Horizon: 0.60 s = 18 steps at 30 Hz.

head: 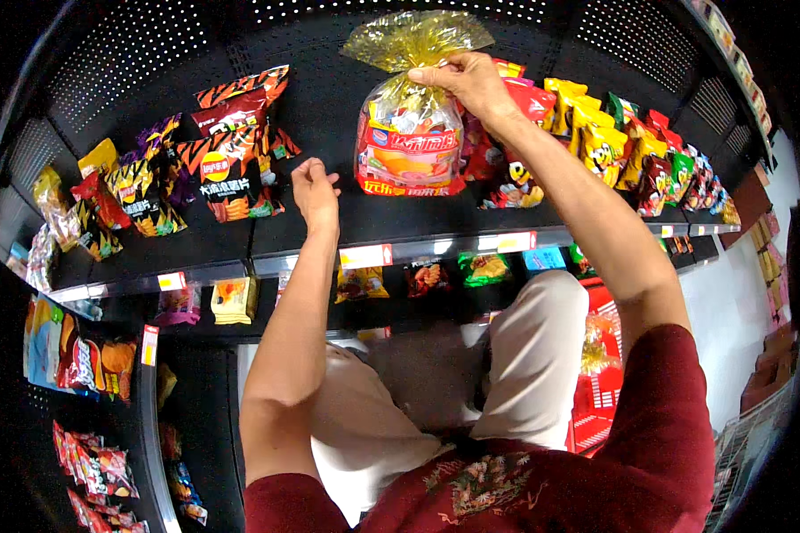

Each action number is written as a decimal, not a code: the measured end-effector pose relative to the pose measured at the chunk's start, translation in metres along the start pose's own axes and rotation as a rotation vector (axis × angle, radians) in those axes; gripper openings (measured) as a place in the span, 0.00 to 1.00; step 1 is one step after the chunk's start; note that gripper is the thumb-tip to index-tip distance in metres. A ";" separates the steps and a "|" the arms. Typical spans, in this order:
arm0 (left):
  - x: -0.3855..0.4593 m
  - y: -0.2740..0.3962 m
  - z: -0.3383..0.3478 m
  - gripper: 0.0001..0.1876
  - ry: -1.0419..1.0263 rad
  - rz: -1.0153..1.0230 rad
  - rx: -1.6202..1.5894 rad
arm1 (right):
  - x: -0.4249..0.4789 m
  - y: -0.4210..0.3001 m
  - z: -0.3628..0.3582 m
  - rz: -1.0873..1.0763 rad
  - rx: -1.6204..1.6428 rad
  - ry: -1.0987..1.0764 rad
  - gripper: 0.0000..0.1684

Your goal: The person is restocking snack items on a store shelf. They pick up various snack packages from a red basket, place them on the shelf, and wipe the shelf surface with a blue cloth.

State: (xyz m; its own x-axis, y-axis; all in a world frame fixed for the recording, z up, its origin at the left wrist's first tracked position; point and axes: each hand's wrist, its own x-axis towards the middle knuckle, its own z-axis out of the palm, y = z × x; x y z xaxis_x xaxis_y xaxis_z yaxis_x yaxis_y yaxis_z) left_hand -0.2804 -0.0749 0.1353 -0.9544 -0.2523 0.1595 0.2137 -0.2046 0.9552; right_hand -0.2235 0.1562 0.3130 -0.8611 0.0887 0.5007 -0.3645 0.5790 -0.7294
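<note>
My right hand [475,83] pinches the gathered gold neck of a clear plastic gift bag [410,143] filled with packaged snacks. The bag stands upright on the black shelf [327,120], its printed red and pink front towards me. Over the shelf's front part, my left hand [317,193] holds nothing; its fingers are loosely bent and apart. It is nearest to a group of Lay's chip bags [227,174] with black and orange stripes on its left. Behind my right wrist, several red and dark snack bags [517,180] are partly hidden.
Yellow snack bags [600,150] line the shelf on the right; more chip bags [143,200] lean on the left. Price tags [365,256] run along the shelf's front edge. A lower shelf holds snack packs [485,268]. By my right leg is a red plastic basket [593,426].
</note>
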 end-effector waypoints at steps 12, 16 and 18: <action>0.048 -0.042 0.057 0.24 -0.088 -0.094 0.071 | 0.129 0.109 0.080 -0.001 0.170 0.016 0.21; 0.061 -0.053 0.064 0.27 -0.098 -0.117 0.091 | 0.140 0.135 0.095 0.052 0.220 0.073 0.24; 0.066 -0.057 0.065 0.29 -0.106 -0.134 0.094 | 0.144 0.145 0.102 0.035 0.268 0.074 0.24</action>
State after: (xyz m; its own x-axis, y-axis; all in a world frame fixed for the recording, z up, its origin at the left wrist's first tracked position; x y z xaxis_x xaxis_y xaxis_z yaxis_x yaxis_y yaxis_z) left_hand -0.3694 -0.0183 0.1074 -0.9907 -0.1270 0.0494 0.0672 -0.1396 0.9879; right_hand -0.4366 0.1698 0.2315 -0.8501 0.1696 0.4986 -0.4242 0.3404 -0.8391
